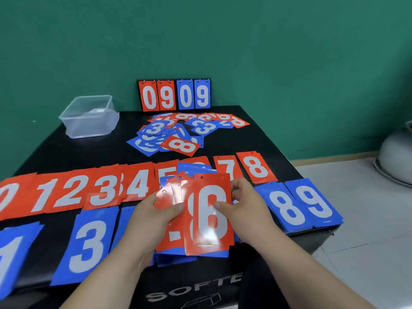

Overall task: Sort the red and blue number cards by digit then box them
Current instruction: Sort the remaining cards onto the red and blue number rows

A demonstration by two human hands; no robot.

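Note:
My left hand (153, 214) grips a fanned stack of red cards above the table's front middle. My right hand (245, 204) pinches the front card of the fan, a red 6 (209, 217), thumb on its face. Red cards lie in a row by digit, from the red 0 (9, 197) at the left to the red 8 (256, 167) at the right. A row of blue cards lies nearer me, with a blue 3 (89, 244) at the left and a blue 8 (283, 208) and blue 9 (314, 201) at the right. An unsorted pile of cards (178, 134) lies farther back.
A clear plastic box (89, 117) stands at the back left of the black table (256, 139). A flip scoreboard (174, 94) reading 09 09 leans on the green wall. A grey rounded object (396, 157) sits on the tiled floor to the right.

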